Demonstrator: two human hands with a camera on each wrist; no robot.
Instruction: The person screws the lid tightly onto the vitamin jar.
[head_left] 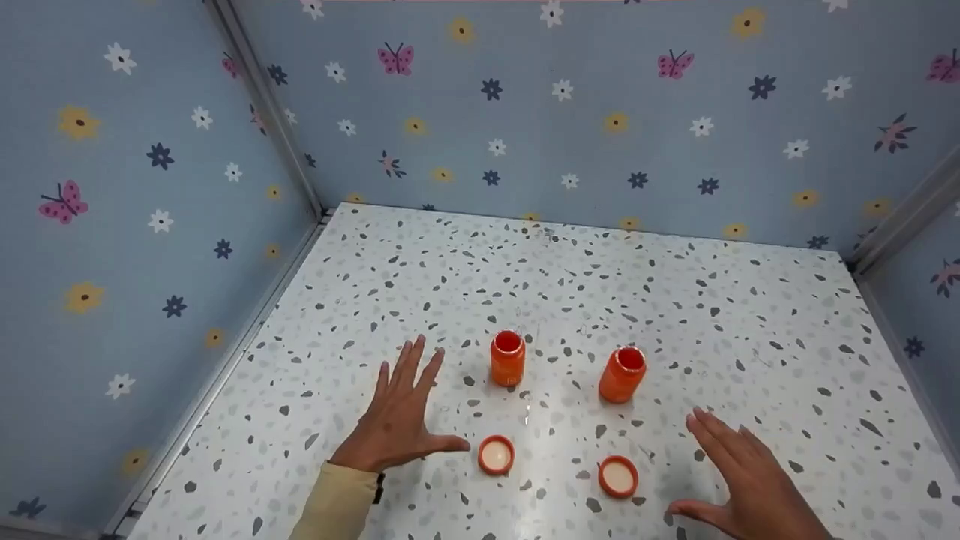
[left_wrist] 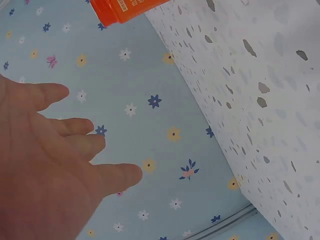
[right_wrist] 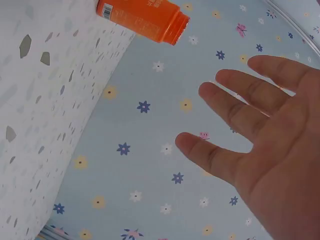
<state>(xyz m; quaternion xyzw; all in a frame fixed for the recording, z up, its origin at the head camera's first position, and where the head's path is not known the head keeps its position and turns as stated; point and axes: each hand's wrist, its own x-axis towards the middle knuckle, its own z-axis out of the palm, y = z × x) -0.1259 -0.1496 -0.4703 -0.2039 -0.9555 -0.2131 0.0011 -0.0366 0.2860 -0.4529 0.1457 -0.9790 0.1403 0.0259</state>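
Two orange bottles stand upright and uncapped on the speckled table: the left bottle [head_left: 508, 367] and the right bottle [head_left: 620, 382]. In front of them lie two round orange caps with pale insides facing up, the left cap [head_left: 496, 455] and the right cap [head_left: 618, 477]. My left hand [head_left: 397, 424] is spread with straight fingers, its thumb tip close to the left cap. To the right of the right cap, my right hand [head_left: 750, 480] is held with fingers extended and holds nothing. Each wrist view shows part of an orange bottle [right_wrist: 142, 19] beyond the fingers.
The white table [head_left: 420, 255] has grey specks. Blue walls with flowers and butterflies enclose it: a back wall [head_left: 525, 120], a left wall [head_left: 127, 262] and a right wall [head_left: 919, 315]. Metal strips [head_left: 262, 105] run along the wall corners.
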